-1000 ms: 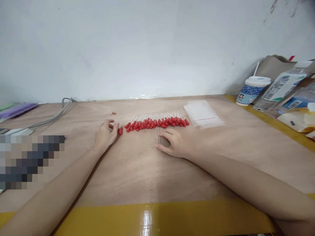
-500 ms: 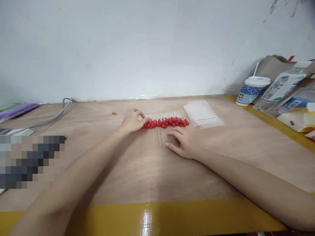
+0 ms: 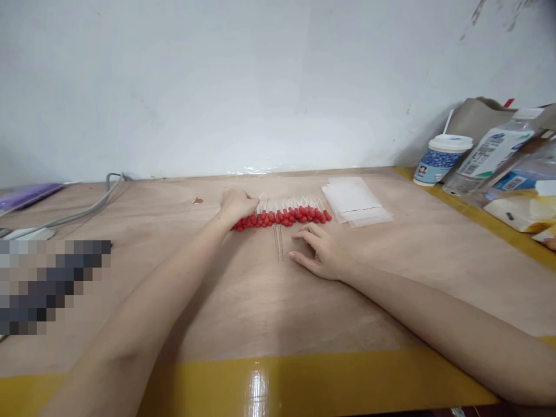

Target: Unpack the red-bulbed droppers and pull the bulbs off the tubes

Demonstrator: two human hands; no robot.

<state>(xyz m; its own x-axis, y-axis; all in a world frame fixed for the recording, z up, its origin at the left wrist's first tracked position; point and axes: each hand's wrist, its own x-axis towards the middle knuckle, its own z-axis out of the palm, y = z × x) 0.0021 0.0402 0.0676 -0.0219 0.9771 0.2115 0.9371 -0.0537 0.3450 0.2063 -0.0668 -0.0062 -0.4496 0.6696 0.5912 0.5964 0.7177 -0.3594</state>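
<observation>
A row of glass droppers with red rubber bulbs [image 3: 299,215] lies across the table, bulbs toward me and thin clear stems pointing to the wall. My left hand [image 3: 238,204] is over the left end of the row, its fingertips pinched together at a dropper's glass stem; the grip is partly hidden by the hand. My right hand [image 3: 319,252] rests on the table in front of the row, fingers apart and curved, holding nothing. Just left of its fingertips lie two thin clear glass tubes [image 3: 278,243], side by side, below the bulbs.
Clear plastic bags [image 3: 358,200] with a red line lie right of the row. At the far right stand a lidded paper cup [image 3: 441,161], a plastic bottle [image 3: 495,153] and packages. A grey cable [image 3: 93,205] and a purple packet [image 3: 30,197] are at left. Yellow tape [image 3: 208,382] covers the front edge.
My left hand has turned over the row and shifted slightly up, uncovering more red bulbs at the left end. The right hand stays in place; the view has shifted slightly.
</observation>
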